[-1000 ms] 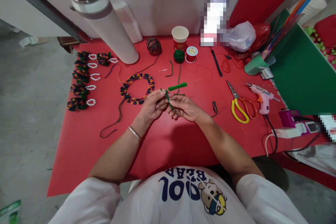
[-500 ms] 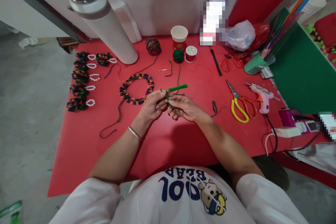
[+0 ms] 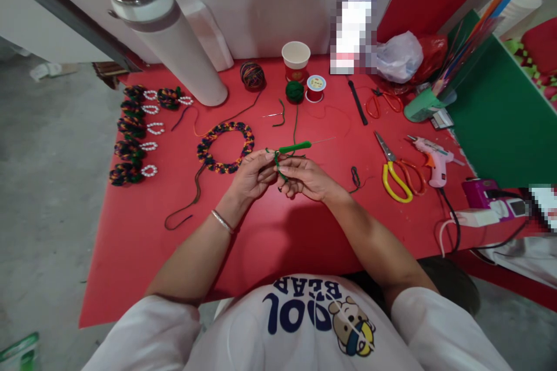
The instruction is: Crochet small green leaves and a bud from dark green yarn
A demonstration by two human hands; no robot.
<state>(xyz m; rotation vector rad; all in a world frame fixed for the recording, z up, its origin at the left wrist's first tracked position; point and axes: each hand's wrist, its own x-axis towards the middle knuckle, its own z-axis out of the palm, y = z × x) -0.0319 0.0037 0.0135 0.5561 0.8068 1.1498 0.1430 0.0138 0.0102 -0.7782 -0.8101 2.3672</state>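
Observation:
My left hand (image 3: 256,175) is closed, with thumb and fingertips pinching a small piece of green yarn (image 3: 277,157). Opposite it, the fingers of my right hand (image 3: 305,177) are closed on the lower part of that yarn. A green-handled crochet hook (image 3: 296,147) lies across the top of the yarn, its near end at my left fingertips. Thin metal points right from its handle. Behind the hands, a strand leads to a green yarn ball (image 3: 295,91). A multicolored crocheted ring (image 3: 225,148) lies flat just beyond my left hand. Fingers partly hide the yarn piece.
On the red table (image 3: 143,278), several beaded yarn loops (image 3: 126,149) sit left by a white flask (image 3: 183,52). A paper cup (image 3: 296,55), thread spool (image 3: 315,87) and variegated yarn ball (image 3: 252,75) stand behind. Right are scissors (image 3: 397,177) and a pink glue gun (image 3: 434,159).

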